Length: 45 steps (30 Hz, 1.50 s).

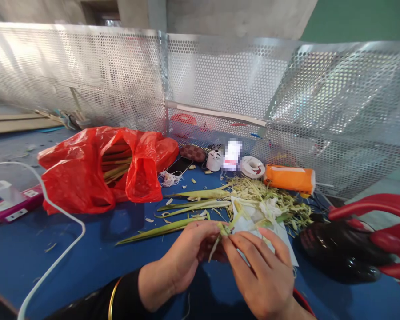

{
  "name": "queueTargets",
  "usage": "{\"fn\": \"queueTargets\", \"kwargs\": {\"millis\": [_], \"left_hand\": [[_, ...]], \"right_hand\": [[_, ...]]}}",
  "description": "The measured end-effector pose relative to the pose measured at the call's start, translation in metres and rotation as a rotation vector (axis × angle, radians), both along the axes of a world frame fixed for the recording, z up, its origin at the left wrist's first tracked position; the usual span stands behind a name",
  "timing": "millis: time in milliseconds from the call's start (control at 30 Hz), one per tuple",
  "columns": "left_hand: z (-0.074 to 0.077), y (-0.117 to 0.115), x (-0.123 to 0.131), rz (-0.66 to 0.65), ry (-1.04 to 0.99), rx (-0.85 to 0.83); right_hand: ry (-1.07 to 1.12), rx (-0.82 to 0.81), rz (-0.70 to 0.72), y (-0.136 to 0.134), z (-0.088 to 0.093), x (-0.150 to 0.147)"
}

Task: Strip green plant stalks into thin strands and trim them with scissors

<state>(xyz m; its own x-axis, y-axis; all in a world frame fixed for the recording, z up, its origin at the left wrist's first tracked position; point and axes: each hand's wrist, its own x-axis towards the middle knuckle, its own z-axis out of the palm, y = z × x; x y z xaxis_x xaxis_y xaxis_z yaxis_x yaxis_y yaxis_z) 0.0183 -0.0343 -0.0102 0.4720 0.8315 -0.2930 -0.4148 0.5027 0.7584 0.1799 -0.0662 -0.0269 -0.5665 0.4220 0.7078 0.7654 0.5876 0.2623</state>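
Observation:
My left hand [183, 260] and my right hand [262, 271] meet over the blue table [96, 249] near its front edge. Both pinch a short pale green leaf strip [222, 233] between their fingertips, its loose end hanging down. A gold bangle sits on my left wrist. Just beyond the fingers lie several long green leaf strips [186, 206] and a sheet of white paper [253, 222]. A heap of shredded leaf trimmings [273, 198] sits behind the paper.
A red plastic bag [100, 166] holding more leaves lies at left. A white cable [60, 249] runs from a pink phone [10, 202]. An orange packet [290, 178], tape roll [252, 166] and perforated metal screen [220, 84] stand behind. A black bag with red handles [346, 249] sits right.

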Motion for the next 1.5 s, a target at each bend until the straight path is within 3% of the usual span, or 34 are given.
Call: {"fn": "queueTargets", "kwargs": {"millis": [200,433,567,667,800,1067,1267,1333,1400,1500], "left_hand": [[-0.002,0.001,0.001,-0.034,0.036,0.002],[-0.005,0.001,0.003,0.064,0.074,0.008],[-0.004,0.000,0.005,0.062,0.095,0.031],[-0.002,-0.001,0.007,0.070,0.083,0.057],[-0.004,-0.001,0.008,0.054,0.071,0.095],[-0.009,0.003,0.004,0.024,0.176,0.156],[-0.003,0.003,0.003,0.012,0.179,0.183],[-0.003,0.004,0.003,0.005,0.176,0.195],[-0.004,0.006,0.002,0.021,0.169,0.187],[-0.006,0.009,-0.001,0.067,0.145,0.105]], "right_hand": [[0.052,-0.019,-0.013,-0.001,-0.002,-0.006],[0.031,0.000,-0.020,0.002,-0.014,-0.013],[0.076,0.085,-0.008,0.004,-0.016,-0.017],[0.146,0.061,0.020,0.004,-0.014,-0.022],[0.440,-0.179,0.038,0.004,-0.005,-0.023],[1.209,-1.132,-0.023,0.013,0.005,-0.011],[1.550,-1.376,0.069,0.016,-0.002,-0.018],[1.507,-1.379,0.049,0.015,-0.003,-0.017],[1.354,-1.268,0.011,0.015,-0.002,-0.012],[0.936,-0.831,-0.048,0.019,0.003,0.000]]}}
